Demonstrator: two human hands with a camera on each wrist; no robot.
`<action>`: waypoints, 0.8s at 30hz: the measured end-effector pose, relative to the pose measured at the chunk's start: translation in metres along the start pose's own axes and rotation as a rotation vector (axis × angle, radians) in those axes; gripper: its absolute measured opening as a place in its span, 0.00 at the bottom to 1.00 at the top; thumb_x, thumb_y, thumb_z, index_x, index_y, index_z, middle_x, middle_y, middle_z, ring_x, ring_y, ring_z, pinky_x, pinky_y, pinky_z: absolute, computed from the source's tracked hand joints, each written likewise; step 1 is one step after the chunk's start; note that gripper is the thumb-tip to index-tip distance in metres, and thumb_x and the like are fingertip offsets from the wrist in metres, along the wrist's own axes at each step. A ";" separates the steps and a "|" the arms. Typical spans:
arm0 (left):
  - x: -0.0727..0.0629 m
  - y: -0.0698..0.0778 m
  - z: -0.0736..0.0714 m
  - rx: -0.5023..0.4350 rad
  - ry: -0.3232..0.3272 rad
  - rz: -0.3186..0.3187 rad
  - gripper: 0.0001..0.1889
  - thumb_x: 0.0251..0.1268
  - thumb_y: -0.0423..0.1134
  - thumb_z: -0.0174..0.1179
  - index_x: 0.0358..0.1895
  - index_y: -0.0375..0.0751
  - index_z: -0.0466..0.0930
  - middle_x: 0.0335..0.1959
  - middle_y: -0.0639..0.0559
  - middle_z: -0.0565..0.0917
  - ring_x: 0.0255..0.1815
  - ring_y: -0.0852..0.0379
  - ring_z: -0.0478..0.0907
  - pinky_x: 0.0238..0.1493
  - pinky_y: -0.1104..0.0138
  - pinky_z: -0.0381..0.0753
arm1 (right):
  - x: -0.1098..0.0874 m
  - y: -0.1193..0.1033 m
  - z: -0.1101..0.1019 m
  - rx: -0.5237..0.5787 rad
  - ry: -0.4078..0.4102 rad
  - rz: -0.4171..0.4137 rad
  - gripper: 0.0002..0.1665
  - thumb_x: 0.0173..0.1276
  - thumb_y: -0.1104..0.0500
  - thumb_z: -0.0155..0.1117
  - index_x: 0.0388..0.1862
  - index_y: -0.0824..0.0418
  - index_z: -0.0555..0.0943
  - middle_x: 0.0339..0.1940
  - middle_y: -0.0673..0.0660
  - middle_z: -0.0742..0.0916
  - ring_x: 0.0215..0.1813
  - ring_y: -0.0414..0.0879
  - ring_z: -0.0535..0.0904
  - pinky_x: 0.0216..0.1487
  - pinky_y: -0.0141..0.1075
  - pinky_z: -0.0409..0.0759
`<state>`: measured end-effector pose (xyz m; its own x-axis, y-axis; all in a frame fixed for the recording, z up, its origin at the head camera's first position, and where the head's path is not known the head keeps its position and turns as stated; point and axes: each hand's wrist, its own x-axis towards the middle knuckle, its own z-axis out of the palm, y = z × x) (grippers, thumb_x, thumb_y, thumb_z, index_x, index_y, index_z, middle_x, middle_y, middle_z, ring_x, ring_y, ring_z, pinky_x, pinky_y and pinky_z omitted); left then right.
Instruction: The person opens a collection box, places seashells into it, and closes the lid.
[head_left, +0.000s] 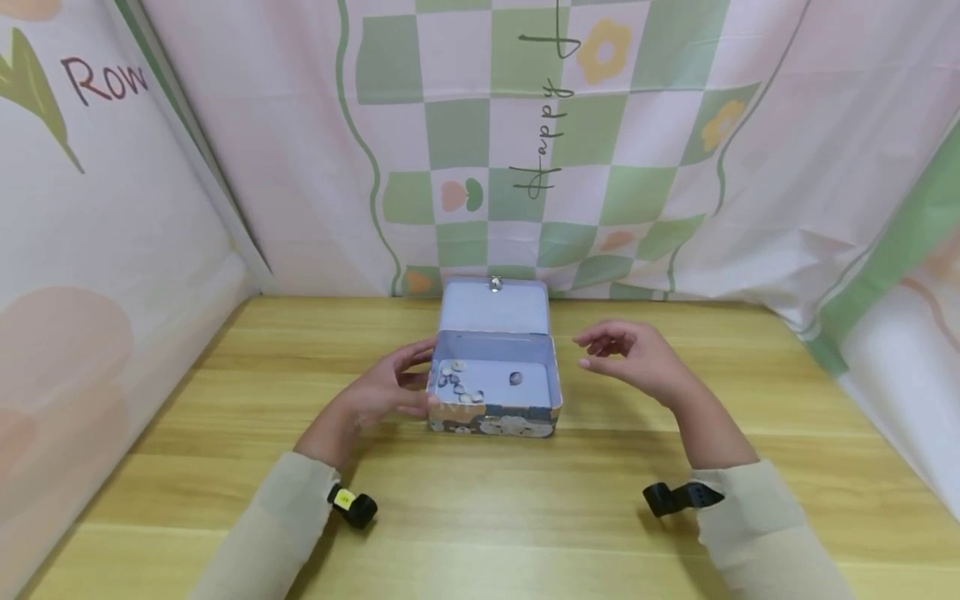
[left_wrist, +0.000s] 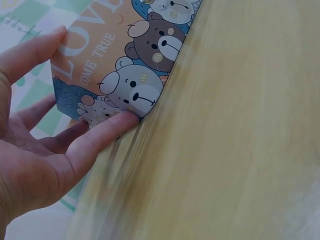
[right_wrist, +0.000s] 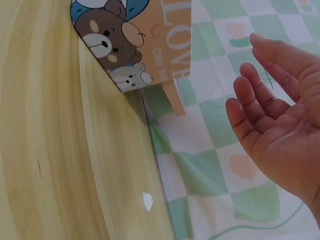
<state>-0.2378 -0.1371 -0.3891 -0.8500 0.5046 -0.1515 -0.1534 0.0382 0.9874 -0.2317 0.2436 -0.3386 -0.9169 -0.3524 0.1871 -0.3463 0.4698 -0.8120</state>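
Observation:
A tin box stands on the table with its hinged lid tilted back. Bears and the word LOVE are printed on its outer walls, and the inside is pale lilac. Several small shell-like pieces lie at the left of its floor, and a purplish one lies farther right. My left hand holds the box at its left end; in the left wrist view the thumb touches a printed wall near its lower edge. To the right of the box, apart from it, my right hand hovers with loosely bent fingers, holding nothing.
The wood-grain table reaches back to a checked cloth hanging behind the box. Printed cloth also hangs at the left side. In the right wrist view a small white piece lies near the table edge. Both wrists wear black straps.

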 end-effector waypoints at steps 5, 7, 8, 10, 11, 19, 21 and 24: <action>0.000 -0.001 0.000 -0.004 0.004 -0.007 0.50 0.50 0.24 0.70 0.77 0.52 0.55 0.76 0.43 0.55 0.71 0.38 0.61 0.52 0.50 0.83 | -0.004 0.006 -0.005 -0.030 0.029 0.013 0.18 0.65 0.57 0.70 0.52 0.63 0.82 0.49 0.59 0.84 0.45 0.47 0.79 0.44 0.32 0.82; 0.001 -0.001 0.000 -0.005 0.003 -0.006 0.50 0.51 0.24 0.71 0.77 0.52 0.55 0.76 0.43 0.55 0.71 0.38 0.61 0.52 0.50 0.83 | -0.006 0.010 -0.007 -0.045 0.043 0.018 0.18 0.65 0.57 0.70 0.51 0.63 0.82 0.49 0.59 0.84 0.45 0.47 0.79 0.43 0.32 0.83; 0.001 -0.001 0.000 -0.006 0.002 -0.005 0.50 0.51 0.25 0.71 0.77 0.53 0.55 0.76 0.43 0.55 0.71 0.38 0.61 0.52 0.50 0.83 | -0.007 0.012 -0.009 -0.051 0.050 0.021 0.18 0.65 0.57 0.70 0.51 0.63 0.82 0.49 0.59 0.84 0.45 0.47 0.79 0.43 0.32 0.83; 0.001 -0.001 0.000 -0.009 -0.003 -0.004 0.50 0.51 0.25 0.71 0.77 0.53 0.55 0.76 0.43 0.55 0.71 0.38 0.60 0.52 0.50 0.83 | -0.008 0.016 -0.011 -0.060 0.064 0.025 0.18 0.65 0.58 0.70 0.51 0.63 0.82 0.48 0.59 0.84 0.44 0.46 0.80 0.43 0.31 0.83; 0.001 -0.001 -0.001 -0.011 -0.005 -0.003 0.50 0.51 0.25 0.71 0.77 0.53 0.55 0.76 0.43 0.55 0.71 0.38 0.60 0.52 0.50 0.83 | -0.009 0.017 -0.012 -0.064 0.071 0.029 0.17 0.65 0.58 0.70 0.51 0.63 0.82 0.48 0.59 0.84 0.44 0.45 0.80 0.42 0.31 0.83; 0.001 -0.002 0.000 -0.014 -0.007 0.002 0.50 0.51 0.25 0.71 0.77 0.53 0.55 0.76 0.44 0.54 0.71 0.38 0.60 0.52 0.50 0.82 | -0.013 0.034 -0.020 -0.082 0.060 0.083 0.19 0.66 0.57 0.69 0.53 0.64 0.81 0.48 0.63 0.84 0.45 0.45 0.80 0.44 0.29 0.83; 0.000 -0.001 0.000 -0.012 -0.006 0.002 0.49 0.51 0.25 0.71 0.77 0.53 0.55 0.77 0.45 0.54 0.71 0.39 0.60 0.52 0.50 0.82 | -0.014 0.037 -0.022 -0.090 0.047 0.100 0.21 0.66 0.56 0.68 0.55 0.65 0.80 0.50 0.65 0.84 0.45 0.45 0.80 0.44 0.29 0.82; -0.001 0.000 0.000 -0.007 -0.003 -0.001 0.49 0.52 0.26 0.71 0.77 0.53 0.55 0.77 0.45 0.54 0.72 0.39 0.59 0.52 0.50 0.83 | -0.016 0.042 -0.025 -0.102 0.040 0.133 0.22 0.66 0.56 0.68 0.56 0.65 0.80 0.53 0.66 0.83 0.46 0.46 0.79 0.45 0.29 0.82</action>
<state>-0.2370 -0.1371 -0.3894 -0.8483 0.5071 -0.1523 -0.1578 0.0324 0.9869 -0.2367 0.2889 -0.3619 -0.9624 -0.2505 0.1055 -0.2382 0.5903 -0.7713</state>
